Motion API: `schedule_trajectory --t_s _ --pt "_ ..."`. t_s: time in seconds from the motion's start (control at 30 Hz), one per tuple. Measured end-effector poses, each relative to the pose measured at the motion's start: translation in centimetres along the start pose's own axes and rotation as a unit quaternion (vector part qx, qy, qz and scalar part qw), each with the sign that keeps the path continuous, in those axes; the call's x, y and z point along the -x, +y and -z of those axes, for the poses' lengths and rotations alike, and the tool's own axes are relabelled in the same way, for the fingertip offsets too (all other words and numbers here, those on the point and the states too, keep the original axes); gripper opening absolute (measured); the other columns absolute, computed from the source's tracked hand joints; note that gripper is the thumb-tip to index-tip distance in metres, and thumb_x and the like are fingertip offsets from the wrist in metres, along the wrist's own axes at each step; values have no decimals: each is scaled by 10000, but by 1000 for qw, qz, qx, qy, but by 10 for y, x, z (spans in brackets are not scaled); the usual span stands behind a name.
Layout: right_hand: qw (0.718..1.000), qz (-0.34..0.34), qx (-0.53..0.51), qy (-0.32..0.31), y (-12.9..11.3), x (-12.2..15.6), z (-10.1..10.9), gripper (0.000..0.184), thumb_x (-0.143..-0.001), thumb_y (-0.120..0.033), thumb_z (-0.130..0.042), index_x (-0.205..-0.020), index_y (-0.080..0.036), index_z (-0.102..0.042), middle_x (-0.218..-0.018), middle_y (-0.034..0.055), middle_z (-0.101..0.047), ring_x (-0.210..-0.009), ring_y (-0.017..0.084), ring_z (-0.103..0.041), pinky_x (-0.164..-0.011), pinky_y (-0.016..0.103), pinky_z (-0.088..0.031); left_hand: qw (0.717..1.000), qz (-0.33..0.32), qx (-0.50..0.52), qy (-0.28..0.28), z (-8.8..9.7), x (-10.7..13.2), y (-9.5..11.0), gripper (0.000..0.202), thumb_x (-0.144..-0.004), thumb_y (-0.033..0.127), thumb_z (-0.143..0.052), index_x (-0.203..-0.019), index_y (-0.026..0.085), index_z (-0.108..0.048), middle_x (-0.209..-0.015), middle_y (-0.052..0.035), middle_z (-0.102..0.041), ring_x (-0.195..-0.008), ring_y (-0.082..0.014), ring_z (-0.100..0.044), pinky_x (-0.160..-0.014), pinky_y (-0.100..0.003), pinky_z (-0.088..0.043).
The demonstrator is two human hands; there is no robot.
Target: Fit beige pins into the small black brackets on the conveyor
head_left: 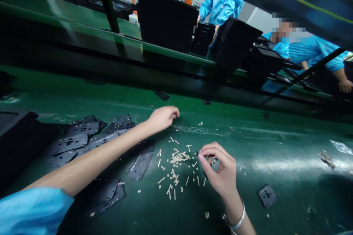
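Dozens of small tan strips (pixel 179 157) lay scattered on the green counter (pixel 275 161), thickest just left of our right hand (pixel 220 172). That hand's fingers (pixel 212 150) were drawn together, thumb tip against forefinger, right at the edge of the scatter. What they pinched was too small for us to tell. A small dark plate (pixel 214 162) showed partly under them.

Our left hand (pixel 163 117) reached further out, beyond the strips and apart from them. Its fingers (pixel 173 111) were curled together with the tips down at the counter, and we could not tell whether they held anything.

We judged the strips to be very light, thin and easily flicked away, best taken one at a time by a fingertip pinch across the long sides.

A heap of flat black plates (pixel 82 136) lay under and beside our left forearm, and they looked thin, stiff and light, easiest lifted by an edge. One more black plate (pixel 267 195) lay alone to the right of our right wrist, well apart from the strips.
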State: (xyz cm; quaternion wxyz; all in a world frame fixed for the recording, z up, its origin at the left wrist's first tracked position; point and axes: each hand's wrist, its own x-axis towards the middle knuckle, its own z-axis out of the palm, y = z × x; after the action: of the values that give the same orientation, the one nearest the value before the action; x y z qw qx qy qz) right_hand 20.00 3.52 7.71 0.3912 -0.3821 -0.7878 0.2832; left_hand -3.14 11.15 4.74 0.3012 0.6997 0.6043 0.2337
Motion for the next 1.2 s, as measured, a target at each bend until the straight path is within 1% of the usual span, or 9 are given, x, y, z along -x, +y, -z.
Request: schedule_trajectory --t_s 0.13,0.27,0.4,0.53,0.7,0.77,0.83,0.97,1.2 --pt "1000 -17 20 9 4 -3 2 103 -781 -115 -578 -720 -197 -596 -717 21 -603 -593 137 -518 -526 266 -402 992 28 -102 64 26 -59 -32 401 -744 -5 -488 -1110 140 -567 -1308 -135 -481 -1273 -308 -317 -1028 -456 -235" --pt "998 -45 31 18 12 -7 2 106 -779 -129 -575 -695 -191 -593 -710 16 -600 -574 127 -511 -511 253 -398 988 60 -135 51 42 -93 -45 225 -793 97 -581 -1016 120 -606 -1206 -119 -554 -1163 -281 -454 -1005 -489 -273" --pt "997 -60 22 32 18 -8 3 109 -767 -129 -576 -675 -185 -595 -696 9 -598 -549 116 -514 -488 237 -391 987 98 -112 55 57 -98 -44 146 -802 233 -627 -867 103 -616 -1000 -89 -624 -1012 -258 -556 -890 -462 -405" --pt "995 -79 -10 60 17 -4 0 95 -762 -138 -587 -679 -186 -591 -692 2 -592 -528 105 -508 -480 228 -390 994 79 -19 67 47 -67 -24 69 -773 177 -598 -754 111 -591 -792 -97 -657 -839 -269 -627 -686 -344 -471" --pt "982 -112 -70 138 5 3 -9 73 -763 -151 -582 -700 -187 -576 -735 23 -596 -612 125 -551 -491 224 -413 984 16 175 -2 -9 14 28 243 -885 303 -449 -1013 116 -537 -736 -65 -681 -557 -166 -659 -424 -216 -465" --pt "974 -127 -94 163 1 4 -12 74 -771 -161 -575 -701 -186 -571 -758 34 -607 -659 138 -578 -504 225 -434 924 18 378 -60 -27 45 46 259 -833 317 -553 -999 120 -533 -710 -54 -675 -539 -169 -666 -400 -202 -470" --pt "966 -148 -124 173 -2 5 -14 76 -783 -184 -577 -708 -184 -565 -790 46 -623 -681 145 -597 -504 225 -446 873 29 479 -86 -36 67 59 256 -796 314 -614 -958 133 -534 -697 -38 -673 -510 -161 -666 -373 -180 -461" --pt "954 -180 -170 168 -3 7 -17 88 -797 -225 -594 -729 -181 -557 -786 47 -645 -636 139 -617 -479 222 -449 842 25 532 -91 -40 84 69 194 -779 284 -639 -840 141 -522 -676 -18 -666 -469 -148 -661 -336 -142 -426" --pt "958 -181 -142 171 -4 8 -19 92 -793 -225 -601 -724 -178 -562 -776 47 -646 -639 149 -642 -522 247 -490 866 26 497 -42 -42 89 74 132 -757 215 -625 -738 147 -513 -632 20 -624 -438 -123 -638 -354 -151 -434"
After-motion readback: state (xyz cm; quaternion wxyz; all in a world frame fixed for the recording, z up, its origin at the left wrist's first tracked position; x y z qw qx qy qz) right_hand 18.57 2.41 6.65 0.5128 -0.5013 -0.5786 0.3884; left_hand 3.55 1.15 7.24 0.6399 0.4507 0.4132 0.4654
